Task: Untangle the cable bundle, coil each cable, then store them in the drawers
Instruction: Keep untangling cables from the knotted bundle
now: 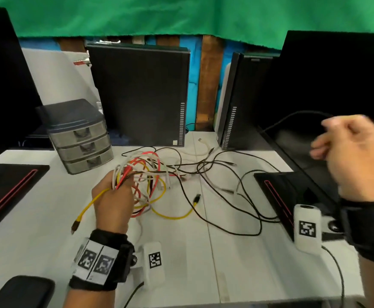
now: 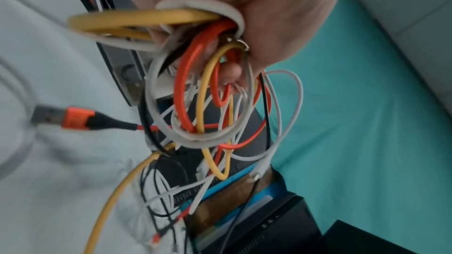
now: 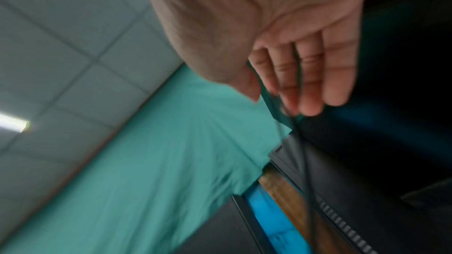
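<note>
1. Cable bundle (image 1: 146, 181) is sitting mid-desk, near the front edge, with the left hand (image 1: 112, 203) fisting round a clump of its loops; the left wrist view is showing fingers curled through yellow, orange, white and grey strands.
2. Right hand (image 1: 352, 156) is lifted over the desk's right edge with a thin black cable (image 1: 292, 117) running up to it. Fingers are looking fairly straight in the right wrist view, the cable lying across them; blur is hiding whether it is a real pinch, so I cannot tell.
3. Handling judgement: cables are looking light, limp and springy, thin ones likely snagging and knotting tighter if yanked. Connectors are the stiff, catchy bits, so taking hold just behind a plug and feeding it back through the loops is looking safest.
4. Yellow cable (image 1: 172, 215) is trailing toward the front edge, one plug (image 1: 196, 197) lying free and the other end (image 1: 76, 225) hanging left of the fist.
5. Count: one yellow, at least one orange with a USB plug (image 2: 66, 118), several white or grey, at least two black; exact totals cannot be told in the tangle.
6. Drawer unit (image 1: 81, 138) is standing toward the back-left corner, three drawers, all shut.
</note>
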Motion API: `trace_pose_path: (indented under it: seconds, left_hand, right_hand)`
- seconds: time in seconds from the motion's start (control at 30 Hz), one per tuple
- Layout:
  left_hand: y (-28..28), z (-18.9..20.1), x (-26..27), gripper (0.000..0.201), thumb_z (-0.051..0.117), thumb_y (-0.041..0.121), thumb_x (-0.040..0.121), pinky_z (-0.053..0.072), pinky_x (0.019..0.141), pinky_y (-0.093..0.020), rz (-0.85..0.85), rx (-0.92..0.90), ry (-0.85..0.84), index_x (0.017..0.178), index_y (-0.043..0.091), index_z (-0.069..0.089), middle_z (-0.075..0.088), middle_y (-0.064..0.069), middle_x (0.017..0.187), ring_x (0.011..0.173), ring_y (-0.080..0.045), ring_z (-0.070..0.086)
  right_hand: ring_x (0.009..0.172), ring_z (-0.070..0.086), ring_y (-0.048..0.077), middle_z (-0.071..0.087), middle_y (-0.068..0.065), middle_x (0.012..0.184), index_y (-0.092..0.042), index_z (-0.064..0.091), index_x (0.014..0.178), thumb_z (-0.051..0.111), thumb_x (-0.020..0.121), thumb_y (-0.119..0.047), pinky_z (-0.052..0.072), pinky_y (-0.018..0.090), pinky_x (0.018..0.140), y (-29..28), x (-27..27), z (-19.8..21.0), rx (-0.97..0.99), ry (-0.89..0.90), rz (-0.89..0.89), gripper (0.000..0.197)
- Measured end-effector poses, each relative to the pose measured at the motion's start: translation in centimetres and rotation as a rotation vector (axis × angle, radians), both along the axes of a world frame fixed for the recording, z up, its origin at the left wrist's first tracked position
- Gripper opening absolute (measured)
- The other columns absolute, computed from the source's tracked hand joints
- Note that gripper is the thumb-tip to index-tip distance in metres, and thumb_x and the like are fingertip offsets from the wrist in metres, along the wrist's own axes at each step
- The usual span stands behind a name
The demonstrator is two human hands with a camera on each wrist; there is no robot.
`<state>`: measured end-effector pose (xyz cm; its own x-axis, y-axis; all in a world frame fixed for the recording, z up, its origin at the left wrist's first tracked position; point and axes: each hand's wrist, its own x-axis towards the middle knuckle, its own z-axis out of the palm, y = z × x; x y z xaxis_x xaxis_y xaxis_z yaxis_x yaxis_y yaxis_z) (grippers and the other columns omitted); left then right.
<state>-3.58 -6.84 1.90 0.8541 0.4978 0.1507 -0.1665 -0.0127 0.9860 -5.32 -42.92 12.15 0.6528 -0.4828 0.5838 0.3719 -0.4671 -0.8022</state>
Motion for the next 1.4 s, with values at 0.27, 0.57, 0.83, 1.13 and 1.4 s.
trace_pose_path:
  seconds: [0.27,0.57,0.83,1.13,1.4]
  left_hand:
    - [-2.5,3.0,-1.5,0.019,0.066,0.006,0.091,0.057,0.066,-0.035,-0.270,-0.220,-0.043,0.088,0.021,0.077,0.075,-0.010,0.082,0.067,-0.022,0.068]
    - [-2.9,3.2,-2.4,0.025,0.073,0.020,0.077,0.057,0.058,-0.031,-0.594,-0.300,0.028,0.101,0.016,0.072,0.075,-0.012,0.093,0.059,-0.020,0.065]
    - [-4.2,3.1,-2.9,0.041,0.061,0.035,0.088,0.055,0.092,-0.048,-0.806,-0.383,0.155,0.118,0.008,0.068,0.067,-0.030,0.116,0.099,-0.040,0.067]
    - [-5.7,2.4,-2.8,0.033,0.062,0.016,0.089,0.058,0.055,-0.031,-0.871,-0.648,0.205,0.118,0.002,0.062,0.069,-0.019,0.082,0.061,-0.023,0.068]
    - [-2.3,2.6,0.4,0.030,0.053,0.035,0.097,0.048,0.045,-0.022,-0.652,-0.756,0.226,0.075,0.014,0.055,0.048,0.002,0.058,0.045,-0.011,0.050]
  right_hand:
    - [0.116,0.056,0.000,0.063,-0.015,0.121,-0.025,0.062,0.124,0.062,0.092,-0.042,0.046,0.025,0.099,9.7,-0.4,-4.2,-0.415,0.324,0.312,0.036]
    - [0.118,0.058,0.009,0.064,-0.011,0.120,-0.023,0.065,0.125,0.051,0.100,-0.034,0.049,0.033,0.100,12.6,-0.7,-6.7,-0.371,0.198,0.492,0.031]
    - [0.078,0.049,-0.003,0.058,-0.020,0.082,-0.023,0.069,0.123,0.059,0.095,-0.034,0.045,0.019,0.075,13.8,-1.9,-6.2,-0.678,0.007,0.463,0.032]
    - [0.076,0.063,0.003,0.072,-0.018,0.084,-0.018,0.079,0.102,0.071,0.088,-0.025,0.051,0.024,0.072,12.6,-1.8,-5.2,-0.536,-0.094,0.528,0.018]
    - [0.077,0.068,0.015,0.072,-0.004,0.083,-0.022,0.074,0.085,0.074,0.088,-0.012,0.057,0.032,0.074,7.6,-1.0,-1.2,-0.227,-0.072,0.379,0.011]
